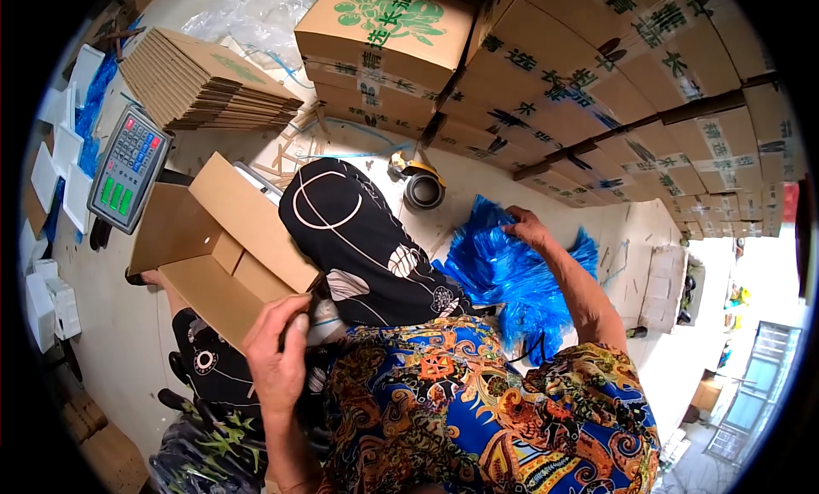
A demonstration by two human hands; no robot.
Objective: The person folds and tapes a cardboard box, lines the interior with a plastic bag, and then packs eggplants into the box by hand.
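My left hand (276, 348) is at the near corner of an open cardboard box (238, 206), its fingers bent by the flap; whether it grips the cardboard I cannot tell. The box stands between my legs and looks empty. On the other side, my right hand (526, 226) pinches the top edge of a pile of blue plastic bags (505, 263) on the floor beside my thigh. A tape dispenser (423, 185) lies past my knee. Eggplants (211, 439) in clear plastic lie at lower left.
A digital scale's display unit (130, 167) stands beyond the box. Folded cartons (198, 78) are stacked behind it. Closed printed cartons (384, 39) are piled ahead and along the right (576, 91). White foam pieces (48, 174) lie far left; another open box (664, 289) sits at right.
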